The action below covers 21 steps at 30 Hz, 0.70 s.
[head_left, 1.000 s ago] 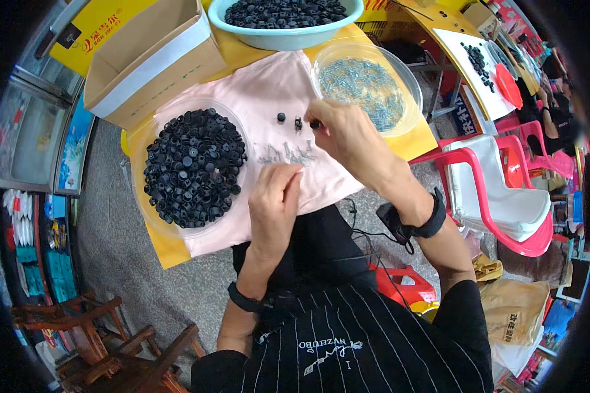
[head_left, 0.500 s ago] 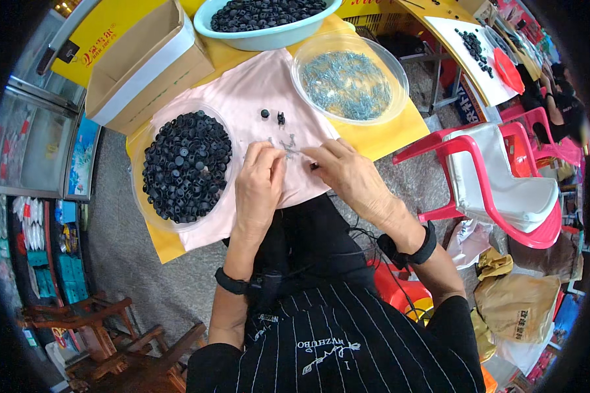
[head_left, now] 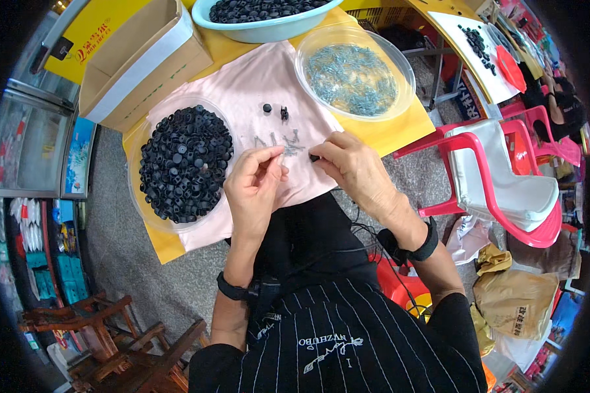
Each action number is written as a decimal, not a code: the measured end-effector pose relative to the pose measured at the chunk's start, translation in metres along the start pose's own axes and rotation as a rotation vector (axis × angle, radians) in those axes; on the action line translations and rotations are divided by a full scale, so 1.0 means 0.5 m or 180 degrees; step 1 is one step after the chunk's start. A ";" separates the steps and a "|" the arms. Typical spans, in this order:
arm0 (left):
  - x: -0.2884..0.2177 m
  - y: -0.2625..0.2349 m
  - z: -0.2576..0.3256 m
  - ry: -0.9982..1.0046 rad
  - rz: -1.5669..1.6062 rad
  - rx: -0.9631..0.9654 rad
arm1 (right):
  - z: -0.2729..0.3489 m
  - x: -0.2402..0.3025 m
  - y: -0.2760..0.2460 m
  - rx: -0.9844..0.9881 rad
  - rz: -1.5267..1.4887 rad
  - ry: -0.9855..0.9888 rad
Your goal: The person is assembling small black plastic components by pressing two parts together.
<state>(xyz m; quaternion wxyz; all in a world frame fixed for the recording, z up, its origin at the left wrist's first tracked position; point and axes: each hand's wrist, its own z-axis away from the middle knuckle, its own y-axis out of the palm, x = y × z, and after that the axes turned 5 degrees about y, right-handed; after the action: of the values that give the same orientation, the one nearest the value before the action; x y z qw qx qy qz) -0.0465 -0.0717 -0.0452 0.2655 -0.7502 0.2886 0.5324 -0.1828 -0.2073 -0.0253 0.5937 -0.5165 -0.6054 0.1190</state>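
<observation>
Over the pink cloth (head_left: pixel 255 73), my left hand (head_left: pixel 254 190) is closed in a pinch, thumb against index finger, with what looks like a thin silver screw at the tips. To its right, my right hand (head_left: pixel 360 171) pinches a small black plastic part (head_left: pixel 314 158), mostly covered by the fingers. Between and just beyond my hands lie several loose silver screws (head_left: pixel 291 145). Farther out on the cloth are a round black cap (head_left: pixel 267 108) and an upright black piece (head_left: pixel 284 113).
A clear tub of black caps (head_left: pixel 185 164) stands at left, and a clear tub of silver screws (head_left: pixel 353 73) at far right. Behind are a cardboard box (head_left: pixel 144 72) and a pale blue basin (head_left: pixel 262 31). Pink chairs (head_left: pixel 469 173) stand right; another person (head_left: pixel 560 108) sits beyond.
My hands have moved apart, the right one drawing back from the loose screws. My left hand has turned, its thumb and index finger now raised in a pinch.
</observation>
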 end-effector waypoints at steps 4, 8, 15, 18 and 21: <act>-0.017 0.006 0.015 -0.0182 0.0303 -0.0054 | -0.002 0.017 -0.003 0.0116 0.0128 0.0027; -0.022 0.004 0.026 -0.0210 0.0438 -0.0050 | -0.001 0.013 0.001 0.0038 -0.0482 0.0497; -0.009 -0.003 0.039 0.0112 0.0492 -0.0049 | -0.005 0.012 0.000 0.0139 -0.0360 0.0186; -0.032 -0.002 0.047 -0.0276 0.1112 -0.0074 | 0.005 0.017 -0.002 0.0148 -0.1024 0.0589; -0.049 0.003 0.050 -0.0384 0.1490 -0.0133 | 0.020 0.029 -0.008 0.0219 -0.1778 0.1263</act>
<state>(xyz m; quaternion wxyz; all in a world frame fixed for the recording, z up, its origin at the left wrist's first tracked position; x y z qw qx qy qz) -0.0700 -0.0514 -0.0295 0.1361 -0.6350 0.4272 0.6291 -0.1896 -0.1931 -0.0162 0.7266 -0.3236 -0.5918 -0.1306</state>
